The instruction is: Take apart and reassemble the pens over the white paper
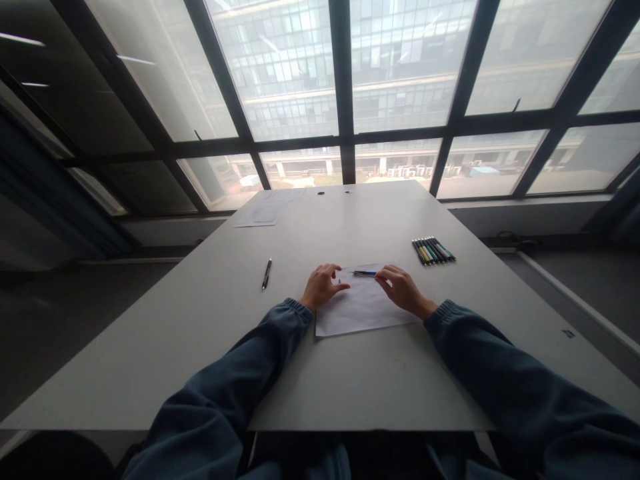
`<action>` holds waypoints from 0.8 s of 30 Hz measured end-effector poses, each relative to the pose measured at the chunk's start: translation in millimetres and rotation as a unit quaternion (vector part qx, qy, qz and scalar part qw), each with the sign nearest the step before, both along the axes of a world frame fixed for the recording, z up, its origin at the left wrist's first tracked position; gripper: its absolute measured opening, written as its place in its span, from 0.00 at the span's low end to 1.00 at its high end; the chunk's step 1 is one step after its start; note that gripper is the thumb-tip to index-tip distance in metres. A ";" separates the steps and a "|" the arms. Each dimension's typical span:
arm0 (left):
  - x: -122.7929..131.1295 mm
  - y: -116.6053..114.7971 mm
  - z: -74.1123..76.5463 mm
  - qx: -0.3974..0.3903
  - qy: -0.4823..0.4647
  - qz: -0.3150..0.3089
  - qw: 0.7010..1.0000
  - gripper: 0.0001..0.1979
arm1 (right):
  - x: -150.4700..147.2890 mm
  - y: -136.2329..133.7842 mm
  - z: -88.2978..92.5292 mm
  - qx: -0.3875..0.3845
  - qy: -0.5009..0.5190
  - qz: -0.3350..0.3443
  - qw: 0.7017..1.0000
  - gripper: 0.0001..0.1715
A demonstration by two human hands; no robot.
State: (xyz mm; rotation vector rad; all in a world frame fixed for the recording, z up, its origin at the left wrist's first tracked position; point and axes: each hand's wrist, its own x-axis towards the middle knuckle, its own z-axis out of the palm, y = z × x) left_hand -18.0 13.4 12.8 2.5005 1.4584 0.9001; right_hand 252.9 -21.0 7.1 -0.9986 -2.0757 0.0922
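Observation:
A blue-and-dark pen is pinched in my right hand, its tip pointing left over a sheet of white paper. My left hand rests at the paper's left side, thumb and fingers apart in a C shape. Between them on the paper is a small dark item, too small to name. To the left of my left hand a black pen lies on the white table.
A row of several dark pens or markers with coloured labels lies at the right. More papers lie at the far left of the table. Large windows stand beyond its far edge.

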 end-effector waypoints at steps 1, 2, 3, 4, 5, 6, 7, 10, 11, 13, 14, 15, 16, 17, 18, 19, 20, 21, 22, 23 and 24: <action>0.2 -0.1 0.1 -0.016 0.008 0.008 1.000 0.20 | -0.1 0.4 -0.5 0.002 0.004 0.002 1.000 0.11; 0.6 -0.3 0.4 -0.029 0.015 0.013 0.999 0.19 | -0.2 0.7 -0.8 0.003 0.006 0.004 1.000 0.11; 1.2 -0.6 0.8 -0.038 0.019 0.016 0.999 0.19 | -0.4 0.9 -1.0 0.004 0.007 0.006 1.000 0.11; 1.7 -0.7 1.1 -0.044 0.021 0.016 0.999 0.19 | -0.6 0.9 -1.1 0.004 0.007 0.008 1.000 0.11; 2.1 -0.8 1.2 -0.047 0.022 0.014 0.999 0.19 | -0.7 1.0 -1.1 0.003 0.006 0.009 1.000 0.11; 2.4 -0.7 1.3 -0.049 0.021 0.012 0.999 0.19 | -0.8 0.9 -1.1 0.002 0.005 0.009 1.000 0.11; 2.4 -0.5 1.2 -0.049 0.020 0.010 0.999 0.19 | -0.8 0.9 -1.1 0.001 0.004 0.008 1.000 0.11; 1.6 0.7 0.3 -0.048 0.017 -0.001 0.999 0.17 | -0.7 1.1 -1.5 -0.003 0.004 0.005 1.000 0.11; 1.3 1.1 -0.2 -0.048 0.018 -0.005 0.999 0.15 | -0.7 1.3 -1.7 -0.004 0.003 0.004 1.000 0.11; 0.7 1.8 -1.6 -0.045 0.018 -0.012 0.999 0.13 | -0.5 1.9 -2.3 -0.006 0.003 0.003 1.000 0.11; 0.5 2.0 -2.4 -0.042 0.017 -0.013 0.999 0.13 | -0.4 2.2 -2.6 -0.008 0.003 0.002 1.000 0.11; 0.3 2.3 -3.3 -0.039 0.017 -0.012 0.999 0.12 | -0.3 2.6 -2.9 -0.009 0.002 0.001 1.000 0.11; 0.1 2.7 -4.3 -0.037 0.016 -0.013 0.999 0.12 | -0.2 2.9 -3.2 -0.010 0.002 0.000 1.000 0.12; -0.2 3.1 -5.3 -0.036 0.015 -0.015 0.999 0.11 | -0.1 3.2 -3.4 -0.011 0.002 -0.001 1.000 0.12; -0.6 3.5 -6.4 -0.036 0.015 -0.019 0.999 0.10 | 0.0 3.4 -3.6 -0.011 0.002 -0.002 1.000 0.12; -1.0 4.0 -7.3 -0.036 0.015 -0.023 0.999 0.09 | 0.1 3.5 -3.8 -0.012 0.001 -0.002 1.000 0.12; -1.3 4.6 -8.1 -0.035 0.015 -0.028 0.999 0.07 | 0.2 3.5 -4.0 -0.012 0.001 -0.003 1.000 0.12; -1.6 5.0 -8.6 -0.032 0.014 -0.031 0.999 0.06 | 0.2 3.5 -4.3 -0.012 0.001 -0.003 1.000 0.12; -1.8 5.3 -8.9 -0.029 0.013 -0.033 0.999 0.05 | 0.2 3.4 -4.5 -0.012 0.001 -0.003 1.000 0.12; -1.8 5.4 -8.8 -0.026 0.009 -0.034 0.999 0.05 | 0.2 3.3 -4.6 -0.012 0.001 -0.004 1.000 0.12; -1.5 5.3 -8.4 -0.022 0.001 -0.035 0.999 0.05 | 0.2 3.3 -4.8 -0.012 0.001 -0.004 1.000 0.12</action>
